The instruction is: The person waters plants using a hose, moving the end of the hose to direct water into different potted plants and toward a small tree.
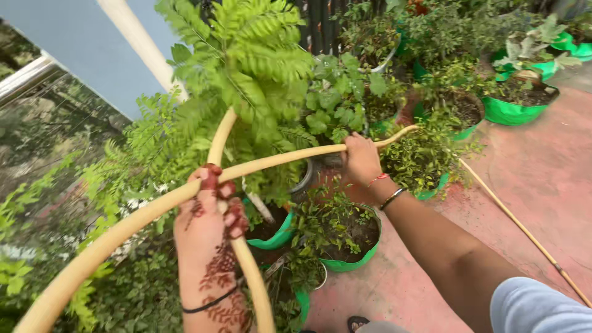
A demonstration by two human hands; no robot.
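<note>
Both fists are closed on the yellowish hose (280,159), left hand (206,216) at the crossing loop, right hand (361,157) near the tip, so I'd keep that loop kink-free over the green grow bags (345,264).

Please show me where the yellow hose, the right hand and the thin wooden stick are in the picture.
yellow hose (283,158), head view, on the stretch between the two hands.
right hand (361,159), head view, on the back of the hand.
thin wooden stick (518,223), head view, on its middle, over the red floor.
</note>
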